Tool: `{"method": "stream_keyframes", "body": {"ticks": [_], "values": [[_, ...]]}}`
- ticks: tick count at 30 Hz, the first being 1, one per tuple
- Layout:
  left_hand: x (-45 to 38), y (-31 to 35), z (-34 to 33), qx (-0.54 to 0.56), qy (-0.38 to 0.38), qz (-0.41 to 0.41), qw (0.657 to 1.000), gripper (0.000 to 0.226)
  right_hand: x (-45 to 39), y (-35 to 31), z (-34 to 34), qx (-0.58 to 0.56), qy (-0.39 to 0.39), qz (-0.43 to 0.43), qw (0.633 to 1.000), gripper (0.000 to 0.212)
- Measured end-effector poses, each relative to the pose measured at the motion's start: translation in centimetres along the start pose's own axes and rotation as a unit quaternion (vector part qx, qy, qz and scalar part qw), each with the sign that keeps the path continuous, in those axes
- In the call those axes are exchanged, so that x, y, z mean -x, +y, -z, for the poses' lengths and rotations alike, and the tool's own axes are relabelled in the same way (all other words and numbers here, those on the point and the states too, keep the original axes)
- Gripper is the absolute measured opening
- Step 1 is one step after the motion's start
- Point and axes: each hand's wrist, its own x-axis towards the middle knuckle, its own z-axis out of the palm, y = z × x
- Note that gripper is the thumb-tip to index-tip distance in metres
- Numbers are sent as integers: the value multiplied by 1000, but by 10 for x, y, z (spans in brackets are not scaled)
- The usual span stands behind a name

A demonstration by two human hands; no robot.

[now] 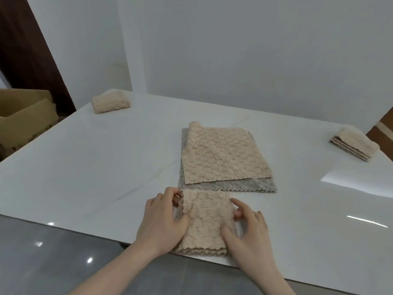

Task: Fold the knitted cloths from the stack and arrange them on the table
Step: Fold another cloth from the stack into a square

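Observation:
A beige knitted cloth [205, 220], folded into a narrow layered rectangle, lies at the near edge of the white table [95, 167]. My left hand [161, 222] pinches its left edge, with the thumb on top of the fabric. My right hand [248, 233] pinches the cloth's right side between thumb and curled fingers. Just beyond it is the stack [221, 156]: a beige cloth lying askew on a grey one. One folded beige cloth [111, 102] sits at the far left corner, another [354, 143] near the right edge.
A cardboard box [23, 120] stands off the table's left side beside a dark door frame. White walls close the back. Grey tiled floor [53, 252] shows below the table's near edge.

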Motion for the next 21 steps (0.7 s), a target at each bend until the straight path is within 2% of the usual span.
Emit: {"method": "stream_keyframes", "body": {"ticks": [3, 5, 8, 11, 13, 21], "values": [[2, 20, 13, 29, -27, 42, 998, 39, -3, -15, 10, -12, -35, -60, 998, 59], [8, 44, 30, 98, -63, 120, 986, 42, -5, -36, 28, -57, -84, -119, 988, 60], [28, 90, 63, 182, -94, 216, 955, 46, -1, -78, 74, -174, -161, -229, 944, 54], [51, 138, 96, 208, -75, 240, 945, 48, 16, -109, 125, -173, -188, -229, 939, 31], [64, 161, 113, 222, -64, 251, 940, 50, 28, -123, 157, -173, -194, -223, 939, 24], [70, 206, 124, 264, -97, 274, 920, 57, 31, -123, 210, -216, -188, -270, 919, 19]]}}
